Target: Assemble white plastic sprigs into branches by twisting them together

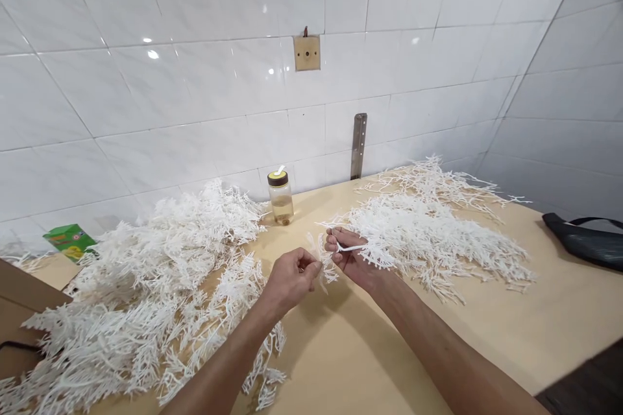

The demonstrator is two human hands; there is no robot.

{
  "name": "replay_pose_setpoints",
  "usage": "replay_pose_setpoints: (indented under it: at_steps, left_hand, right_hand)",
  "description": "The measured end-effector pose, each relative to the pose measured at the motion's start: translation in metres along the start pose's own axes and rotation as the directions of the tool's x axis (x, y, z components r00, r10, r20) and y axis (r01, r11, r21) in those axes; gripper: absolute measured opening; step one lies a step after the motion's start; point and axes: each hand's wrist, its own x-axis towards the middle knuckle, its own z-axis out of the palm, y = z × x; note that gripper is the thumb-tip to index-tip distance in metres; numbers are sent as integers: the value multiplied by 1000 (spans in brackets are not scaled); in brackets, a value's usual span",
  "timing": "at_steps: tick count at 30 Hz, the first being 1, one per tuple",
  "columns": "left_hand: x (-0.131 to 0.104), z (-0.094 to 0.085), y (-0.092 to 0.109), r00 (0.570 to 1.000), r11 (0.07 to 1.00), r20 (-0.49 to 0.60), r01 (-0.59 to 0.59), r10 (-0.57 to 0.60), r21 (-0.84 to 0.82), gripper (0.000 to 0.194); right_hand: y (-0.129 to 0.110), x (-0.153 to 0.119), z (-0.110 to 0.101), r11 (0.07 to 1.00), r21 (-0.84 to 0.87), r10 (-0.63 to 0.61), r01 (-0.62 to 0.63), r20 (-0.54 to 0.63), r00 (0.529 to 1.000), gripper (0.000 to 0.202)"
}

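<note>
My left hand (pixel 291 275) is closed in a pinch on a small white plastic frond (pixel 327 266), held above the middle of the table. Close beside it, my right hand (pixel 353 256) grips the stem of a white plastic branch (pixel 377 254), whose feathery end points right over the wrist. The fingertips of both hands almost meet. Left of my hands lies a big heap of leafy white fronds (pixel 160 259). To the right spreads a pile of thinner white branches (pixel 433 227).
A jar of yellowish liquid (pixel 281 201) stands near the tiled wall. A metal bracket (pixel 359 146) and a socket plate (pixel 307 53) are on the wall. A green packet (pixel 71 241) sits at the left, a black bag (pixel 584 240) at the right edge of the table (pixel 350 363).
</note>
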Motion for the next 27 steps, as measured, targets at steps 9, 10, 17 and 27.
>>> replay_pose_setpoints:
  at_steps: [9, 10, 17, 27]
  left_hand:
    - [9, 3, -16, 957, 877, 172, 284, -234, -388, 36]
    - [9, 2, -17, 958, 868, 174, 282, -229, -410, 34]
    - [10, -1, -21, 959, 687, 256, 266, -119, -676, 19]
    - [14, -8, -27, 944, 650, 242, 330, -224, -685, 16]
  right_hand:
    - [-3, -5, 11, 993, 117, -11, 4, 64, 998, 17]
    - [-3, -6, 13, 993, 118, -1, -6, 60, 998, 18]
    - [1, -5, 13, 1000, 28, -12, 10, 72, 997, 20]
    - [15, 8, -6, 998, -10, -55, 56, 118, 992, 20]
